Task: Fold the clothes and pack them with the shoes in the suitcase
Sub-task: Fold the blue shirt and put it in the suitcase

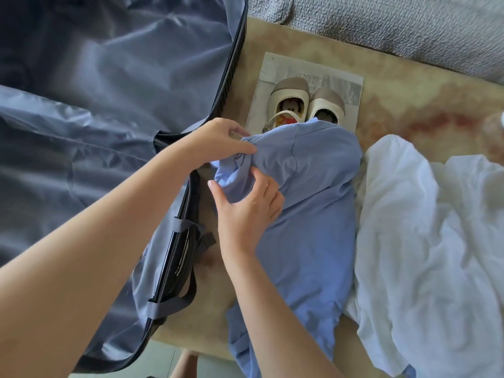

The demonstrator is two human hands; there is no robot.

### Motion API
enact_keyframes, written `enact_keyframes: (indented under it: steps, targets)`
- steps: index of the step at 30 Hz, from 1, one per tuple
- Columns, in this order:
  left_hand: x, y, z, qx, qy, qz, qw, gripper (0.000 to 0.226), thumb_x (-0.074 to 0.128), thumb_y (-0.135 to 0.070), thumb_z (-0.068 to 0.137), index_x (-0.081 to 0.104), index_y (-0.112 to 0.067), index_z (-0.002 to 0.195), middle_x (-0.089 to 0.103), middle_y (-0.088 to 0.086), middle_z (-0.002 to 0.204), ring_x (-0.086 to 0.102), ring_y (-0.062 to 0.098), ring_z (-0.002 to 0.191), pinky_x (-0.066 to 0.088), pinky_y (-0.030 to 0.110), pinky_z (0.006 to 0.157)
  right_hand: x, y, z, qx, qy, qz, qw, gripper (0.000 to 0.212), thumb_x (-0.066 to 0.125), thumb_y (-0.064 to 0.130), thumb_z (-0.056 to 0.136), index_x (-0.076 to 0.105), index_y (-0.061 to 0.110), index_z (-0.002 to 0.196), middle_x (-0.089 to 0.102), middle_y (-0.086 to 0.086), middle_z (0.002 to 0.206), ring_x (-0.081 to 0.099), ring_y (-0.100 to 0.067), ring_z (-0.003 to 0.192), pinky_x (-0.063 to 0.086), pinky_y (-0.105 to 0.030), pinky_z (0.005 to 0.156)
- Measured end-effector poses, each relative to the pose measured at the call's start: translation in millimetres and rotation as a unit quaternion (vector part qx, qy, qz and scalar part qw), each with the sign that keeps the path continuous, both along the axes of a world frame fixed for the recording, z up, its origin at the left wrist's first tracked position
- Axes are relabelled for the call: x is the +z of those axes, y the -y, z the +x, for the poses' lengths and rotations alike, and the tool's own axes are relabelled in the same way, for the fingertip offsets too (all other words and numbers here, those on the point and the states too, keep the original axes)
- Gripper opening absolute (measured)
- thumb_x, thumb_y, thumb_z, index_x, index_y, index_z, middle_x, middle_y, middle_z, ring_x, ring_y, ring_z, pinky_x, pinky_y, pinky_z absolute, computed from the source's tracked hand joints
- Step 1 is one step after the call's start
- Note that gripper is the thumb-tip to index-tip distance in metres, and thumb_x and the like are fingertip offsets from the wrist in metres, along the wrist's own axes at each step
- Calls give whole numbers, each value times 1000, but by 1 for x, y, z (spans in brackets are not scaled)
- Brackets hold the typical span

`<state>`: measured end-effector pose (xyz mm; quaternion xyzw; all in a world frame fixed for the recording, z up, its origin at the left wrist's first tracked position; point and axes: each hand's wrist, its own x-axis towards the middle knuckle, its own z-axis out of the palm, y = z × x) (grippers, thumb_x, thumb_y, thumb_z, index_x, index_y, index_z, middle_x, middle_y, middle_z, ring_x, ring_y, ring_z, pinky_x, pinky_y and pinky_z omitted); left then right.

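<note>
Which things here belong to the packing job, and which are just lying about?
Job:
- light blue cotton shirt, gripped by left hand and right hand
- crumpled white garment
- cream strap shoes
- open navy-lined suitcase

Lying about:
- printed paper sheet under shoes
- grey textured blanket

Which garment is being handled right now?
The blue garment: both the left hand and the right hand grip it. The white garment lies untouched beside it.
</note>
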<state>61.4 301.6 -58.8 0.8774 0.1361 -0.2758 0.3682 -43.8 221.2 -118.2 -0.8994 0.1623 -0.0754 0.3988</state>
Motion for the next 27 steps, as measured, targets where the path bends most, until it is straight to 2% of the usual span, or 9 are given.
enact_keyframes:
  steps: [3,6,10,13,16,18,20,23,27]
  targets:
    - [-5,-5,-8,17,0,-26,1000,37,69,-33,83,64,-24,118,65,3,108,60,22,106,48,38,96,3,-2,1,2,8,41,999,38,72,39,77,64,13,104,64,2,99,57,-19,91,49,-36,80]
    - [-9,-11,-15,49,-3,-48,998,38,68,-40,82,64,-27,117,65,-1,106,60,19,104,49,36,95,6,6,3,-32,-38,118,992,15,60,23,90,69,17,100,69,5,92,59,-15,86,45,-29,71]
    - [-4,-19,-18,40,6,-31,999,39,68,-39,83,61,-27,119,65,-4,105,59,14,99,45,23,82,17,21,9,-81,-67,216,971,19,52,20,96,70,17,102,70,12,89,59,-3,81,41,-12,66]
    - [0,-25,-21,32,39,-38,998,33,70,-26,83,52,-22,112,65,-3,91,56,12,75,42,21,64,27,25,11,-78,-57,254,962,19,49,20,98,68,16,99,67,16,85,59,2,81,44,-11,70]
    - [4,-29,-28,35,63,-70,995,23,66,-15,85,53,-18,103,67,0,91,57,16,74,46,28,67,31,21,9,-20,-72,268,960,20,49,22,99,68,17,98,66,16,83,58,0,80,45,-12,71]
    - [7,-30,-30,30,62,-74,995,15,65,-21,87,63,-16,101,68,1,89,56,10,73,46,23,71,32,18,7,-2,-81,276,958,20,48,23,99,67,19,97,65,18,80,58,3,78,45,-12,71]
    - [8,-28,-32,14,53,-39,998,22,60,-36,91,71,-16,94,62,-1,74,47,4,60,36,9,55,32,17,4,-3,-80,290,954,21,47,23,100,67,16,99,66,16,83,57,3,79,45,-12,72]
    - [7,-25,-34,-1,13,20,1000,45,57,-52,87,71,-9,85,45,1,58,38,12,49,28,12,38,32,18,1,-8,-78,313,946,22,47,21,100,67,14,101,68,11,90,59,3,84,47,-11,74]
    - [1,-26,-38,-34,-16,4,999,38,73,-45,77,69,-7,77,46,-1,57,45,3,39,28,7,36,30,23,-1,-27,-65,317,946,21,47,19,100,67,12,102,66,14,89,59,7,83,45,-8,71]
